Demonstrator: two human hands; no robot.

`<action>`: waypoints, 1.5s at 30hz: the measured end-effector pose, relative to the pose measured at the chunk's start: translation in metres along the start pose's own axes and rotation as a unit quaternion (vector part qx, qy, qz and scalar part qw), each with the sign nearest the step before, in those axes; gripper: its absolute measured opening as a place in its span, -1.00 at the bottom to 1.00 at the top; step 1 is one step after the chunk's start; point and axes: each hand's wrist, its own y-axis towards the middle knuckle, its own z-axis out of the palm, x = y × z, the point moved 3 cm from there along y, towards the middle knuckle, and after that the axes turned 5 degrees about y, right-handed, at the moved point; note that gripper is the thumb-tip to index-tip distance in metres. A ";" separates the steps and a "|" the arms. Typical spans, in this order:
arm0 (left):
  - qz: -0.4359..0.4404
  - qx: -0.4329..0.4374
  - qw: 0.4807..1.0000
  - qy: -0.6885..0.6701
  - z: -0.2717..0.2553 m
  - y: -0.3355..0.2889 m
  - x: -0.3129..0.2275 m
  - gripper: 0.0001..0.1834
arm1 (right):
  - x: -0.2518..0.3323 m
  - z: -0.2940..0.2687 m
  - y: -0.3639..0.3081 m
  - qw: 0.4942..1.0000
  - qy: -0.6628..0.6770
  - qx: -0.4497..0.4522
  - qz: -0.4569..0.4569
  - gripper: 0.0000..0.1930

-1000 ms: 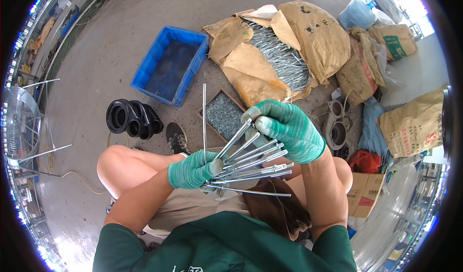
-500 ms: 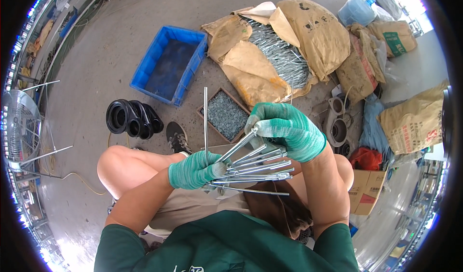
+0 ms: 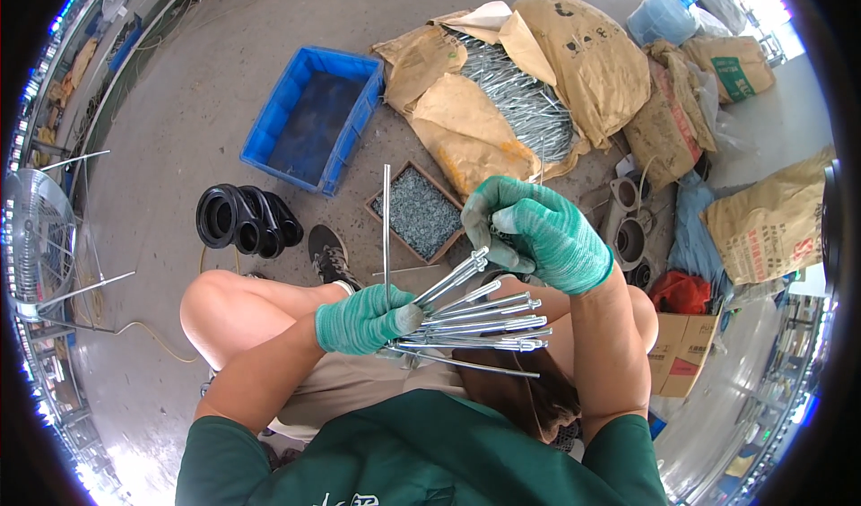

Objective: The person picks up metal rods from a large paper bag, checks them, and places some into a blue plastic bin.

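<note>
Left hand (image 3: 368,318): fingers wrapped firmly round fanned metal rods (image 3: 489,327), on the wearer's side of the brown-rimmed tray (image 3: 410,244). Right hand (image 3: 543,237), just right of the tray: fingers curled; cannot tell whether they pinch anything. Advice: keep left grip snug, rod ends spread, each separately reachable.

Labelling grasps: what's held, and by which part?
Left hand: a fan of metal rods, gripped near one end. Right hand: can't tell whether anything's held.
</note>
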 end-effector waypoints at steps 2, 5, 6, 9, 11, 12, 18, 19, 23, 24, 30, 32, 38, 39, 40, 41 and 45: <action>-0.001 0.004 1.000 0.008 0.001 0.001 -0.001 -0.58 | 0.007 0.001 -0.002 0.999 -0.025 0.013 -0.021 -0.75; -0.008 0.075 0.996 -0.054 0.008 0.003 -0.002 -0.58 | 0.013 0.005 -0.001 0.997 -0.069 -0.012 -0.029 -0.74; -0.007 0.075 0.996 -0.053 0.009 0.004 -0.003 -0.58 | 0.016 0.009 -0.001 0.997 -0.071 -0.012 -0.029 -0.74; -0.026 0.139 0.990 0.017 0.016 0.009 -0.002 -0.60 | 0.020 0.018 0.004 0.996 -0.086 -0.015 -0.025 -0.72; -0.018 0.148 0.989 0.015 0.020 0.012 0.000 -0.56 | 0.018 0.017 0.007 0.997 -0.077 -0.002 -0.023 -0.72; -0.010 0.160 0.987 0.014 0.022 0.013 0.002 -0.52 | 0.017 0.018 0.009 0.997 -0.068 0.009 -0.020 -0.73; 0.007 0.167 0.983 0.076 0.027 0.014 0.009 -0.52 | 0.014 0.015 0.020 0.944 -0.279 0.034 -0.175 -0.78; 0.007 0.163 0.983 0.082 0.026 0.014 0.011 -0.53 | 0.016 0.018 0.019 0.914 -0.330 0.041 -0.230 -0.79; 0.007 0.159 0.983 0.094 0.025 0.012 0.008 -0.58 | 0.029 0.023 0.011 0.994 -0.107 0.012 0.011 -0.80; 0.008 0.160 0.983 0.094 0.024 0.013 0.008 -0.58 | 0.029 0.023 0.011 0.993 -0.115 0.027 0.015 -0.79; 0.009 0.175 0.981 0.083 0.026 0.013 0.012 -0.59 | 0.022 0.026 0.014 0.993 -0.111 0.022 0.023 -0.79; 0.021 0.173 0.977 0.122 0.025 0.014 0.007 -0.58 | 0.023 0.026 0.014 0.995 -0.092 0.023 0.031 -0.80; 0.032 0.165 0.968 0.185 0.022 0.014 0.006 -0.54 | 0.011 0.024 0.020 0.997 -0.060 -0.001 0.053 -0.82; 0.033 0.164 0.968 0.185 0.022 0.014 0.005 -0.54 | 0.010 0.024 0.021 0.998 -0.044 0.008 0.051 -0.82; 0.039 0.152 0.974 0.163 0.023 0.013 0.001 -0.58 | 0.007 0.023 0.021 0.998 -0.028 0.016 0.049 -0.81; 0.046 0.140 0.979 0.140 0.022 0.012 -0.002 -0.62 | 0.003 0.019 0.024 0.998 -0.029 0.017 0.050 -0.81; 0.076 0.048 0.996 0.015 0.008 0.010 -0.005 -0.60 | -0.018 -0.009 0.039 0.992 -0.016 -0.096 0.081 -0.74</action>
